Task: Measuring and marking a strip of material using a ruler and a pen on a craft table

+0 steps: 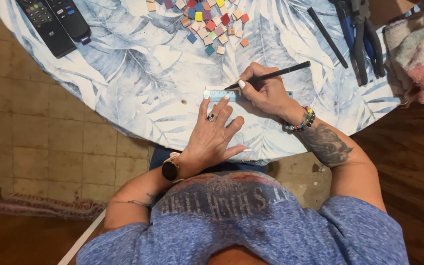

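A small pale blue ruler [215, 93] lies on the round table with its blue leaf-patterned cloth [138, 73]. My left hand [216, 131] rests flat on the cloth with fingers spread, and two fingertips press on the ruler. It wears a ring and a wristwatch. My right hand [266, 91], with a beaded bracelet at the wrist, grips a thin black pen [276, 74] whose tip touches the ruler's upper edge.
Several small coloured square tiles [211, 22] lie scattered at the table's far side. Two black remote controls [55, 22] sit at the far left. Pliers with blue handles [364, 34], a black stick [327, 30] and a folded towel [415, 49] lie at the right. Tiled floor lies below.
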